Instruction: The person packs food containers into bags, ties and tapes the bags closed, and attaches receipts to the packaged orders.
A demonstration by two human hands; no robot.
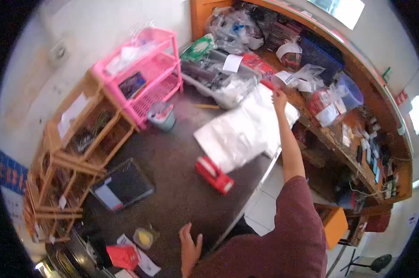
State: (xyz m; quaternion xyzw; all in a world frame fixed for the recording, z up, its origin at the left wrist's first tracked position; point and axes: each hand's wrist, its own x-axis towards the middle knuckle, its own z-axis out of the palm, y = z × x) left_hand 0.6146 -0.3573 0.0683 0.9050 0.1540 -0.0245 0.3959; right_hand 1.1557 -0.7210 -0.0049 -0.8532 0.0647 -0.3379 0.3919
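My right hand point(279, 99) reaches far out over the far end of a pile of white sheets or bags point(242, 129). A small red object point(267, 85) lies right at its fingertips; blur hides whether the fingers grip it. My left hand point(190, 245) is held over the near side of the dark table point(172, 194), fingers apart and holding nothing. At the near corner of the white pile sits a red tape dispenser point(214, 175), between my two hands.
A grey bin point(209, 88) of plastic wrap, a pink rack point(140, 74), a cup point(162, 116) and wooden shelves point(87, 129) line the back and left. A tablet-like device point(124, 183) and a red packet point(123, 256) lie on the table. A cluttered wooden shelf point(320, 134) stands right.
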